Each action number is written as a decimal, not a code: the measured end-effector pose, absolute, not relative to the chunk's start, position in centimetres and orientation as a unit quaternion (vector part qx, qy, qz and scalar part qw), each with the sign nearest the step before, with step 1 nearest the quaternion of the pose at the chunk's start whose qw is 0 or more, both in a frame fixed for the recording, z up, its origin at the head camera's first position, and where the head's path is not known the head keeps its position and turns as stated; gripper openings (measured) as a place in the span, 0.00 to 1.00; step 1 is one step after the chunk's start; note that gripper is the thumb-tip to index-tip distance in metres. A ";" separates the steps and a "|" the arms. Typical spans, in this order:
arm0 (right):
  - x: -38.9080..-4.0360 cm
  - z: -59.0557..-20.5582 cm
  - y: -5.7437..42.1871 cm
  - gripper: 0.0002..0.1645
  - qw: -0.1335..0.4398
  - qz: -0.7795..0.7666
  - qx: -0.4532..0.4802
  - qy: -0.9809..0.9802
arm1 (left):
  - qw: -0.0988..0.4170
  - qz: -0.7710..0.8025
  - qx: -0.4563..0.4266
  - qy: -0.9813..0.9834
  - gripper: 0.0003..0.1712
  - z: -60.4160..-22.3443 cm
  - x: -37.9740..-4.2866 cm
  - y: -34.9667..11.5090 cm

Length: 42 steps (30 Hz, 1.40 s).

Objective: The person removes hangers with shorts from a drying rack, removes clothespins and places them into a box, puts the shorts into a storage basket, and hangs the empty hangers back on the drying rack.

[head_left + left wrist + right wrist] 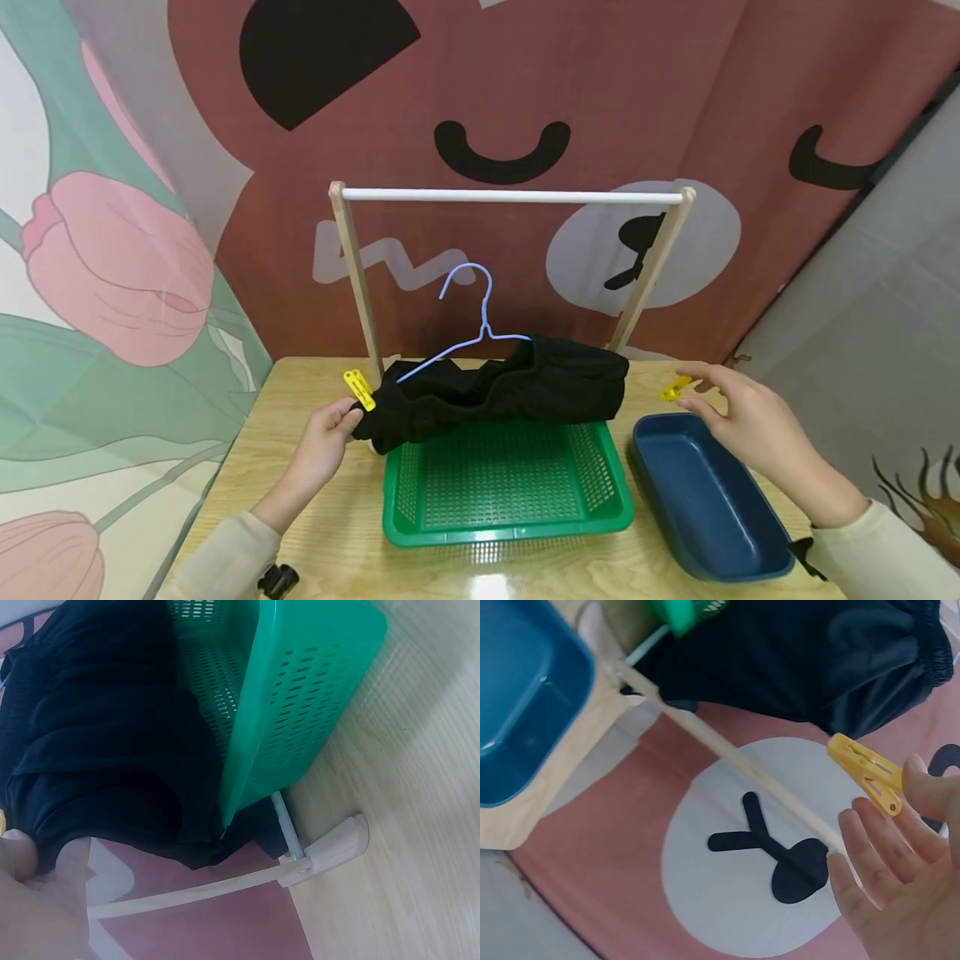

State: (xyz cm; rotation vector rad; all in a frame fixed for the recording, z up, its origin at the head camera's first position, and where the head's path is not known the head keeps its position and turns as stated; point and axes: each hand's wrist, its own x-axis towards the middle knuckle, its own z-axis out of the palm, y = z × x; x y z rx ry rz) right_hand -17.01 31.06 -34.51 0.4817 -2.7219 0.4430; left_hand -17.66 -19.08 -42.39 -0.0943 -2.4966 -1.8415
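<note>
A black garment with a gathered edge hangs on a light-blue hanger, whose lower part is hidden in the cloth. At the garment's left corner my left hand pinches the fabric, right below a yellow clothespin clipped there. In the left wrist view, the fingers of that hand overlap the dark cloth's edge. To the right of the garment, my right hand holds a second yellow clothespin between thumb and fingers, apart from the cloth in the head view.
A green perforated basket stands below the garment. The blue tub is to its right, under my right forearm. Behind, a wooden rack with a white bar rises from the table, near a printed curtain.
</note>
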 end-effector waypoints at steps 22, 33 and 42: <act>-16.8 -39.7 35.8 0.23 -0.042 0.144 0.114 -0.982 | 0.017 -0.591 -0.029 -0.806 0.14 -42.5 -17.5 -19.0; -17.5 -42.6 37.7 0.22 -0.143 0.167 0.121 -0.968 | 0.011 -0.593 -0.015 -0.805 0.12 -42.5 -17.4 -19.1; -18.1 -45.1 38.9 0.25 -0.173 0.164 0.110 -0.965 | 0.013 -0.595 -0.020 -0.803 0.12 -42.7 -17.5 -19.0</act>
